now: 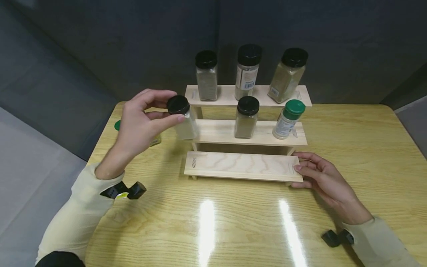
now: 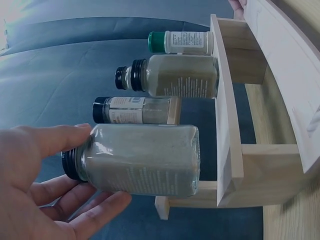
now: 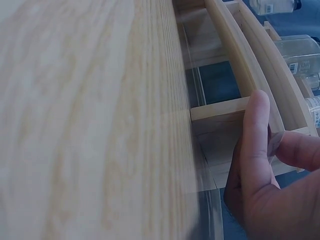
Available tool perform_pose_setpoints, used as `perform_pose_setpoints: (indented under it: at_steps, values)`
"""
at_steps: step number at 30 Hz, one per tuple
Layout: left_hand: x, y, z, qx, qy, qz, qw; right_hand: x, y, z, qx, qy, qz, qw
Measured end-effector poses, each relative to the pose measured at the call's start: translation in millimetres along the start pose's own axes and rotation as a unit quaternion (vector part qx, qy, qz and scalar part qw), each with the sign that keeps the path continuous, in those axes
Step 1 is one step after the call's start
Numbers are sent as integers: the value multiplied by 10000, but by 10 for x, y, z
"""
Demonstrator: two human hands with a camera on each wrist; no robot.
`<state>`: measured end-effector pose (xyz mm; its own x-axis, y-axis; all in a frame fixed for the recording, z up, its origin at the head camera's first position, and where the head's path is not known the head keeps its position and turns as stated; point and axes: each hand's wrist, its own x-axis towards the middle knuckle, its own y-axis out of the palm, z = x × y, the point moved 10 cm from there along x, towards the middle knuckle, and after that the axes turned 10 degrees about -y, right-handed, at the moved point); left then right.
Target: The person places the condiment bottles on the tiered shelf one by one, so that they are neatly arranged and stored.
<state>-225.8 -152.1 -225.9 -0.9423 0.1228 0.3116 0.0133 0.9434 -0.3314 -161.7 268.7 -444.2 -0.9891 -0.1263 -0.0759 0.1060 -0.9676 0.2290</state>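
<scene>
My left hand (image 1: pixel 136 128) pinches a clear glass spice jar (image 1: pixel 186 128) just below its black lid, thumb on one side and fingers on the other. The jar is at the left end of the middle step of a three-tier wooden spice rack (image 1: pixel 217 131). In the left wrist view, a gap shows between the jar's base and the step. My right hand (image 1: pixel 328 181) grips the right end of the bottom step (image 1: pixel 243 165), thumb at its top edge. Farther along the middle step stand a black-lidded jar (image 1: pixel 246 120) and a green-capped bottle (image 1: pixel 285 126).
On the top step are three black-lidded jars: left (image 1: pixel 207 79), middle (image 1: pixel 247 76) and right (image 1: pixel 287 79). A green cap (image 1: pixel 117 125) and part of a yellowish container (image 1: pixel 155 141) show behind my left hand. Dark cloth (image 1: pixel 133 44) hangs behind the wooden table (image 1: pixel 166 230).
</scene>
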Motion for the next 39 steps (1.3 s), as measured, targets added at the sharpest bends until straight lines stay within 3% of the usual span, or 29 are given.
perform_pose_setpoints:
  at_steps: [17,28,39]
  values:
    - [185,364,74,12,-276,323,9991,3,-3,-6,-45,48,-30,10000]
    - [217,479,70,-1,-260,453,9986,0,-4,-7,-31,58,-67,10000]
    - [223,541,136,175,-481,559,9971,6,-8,-11,-37,41,-73,10000]
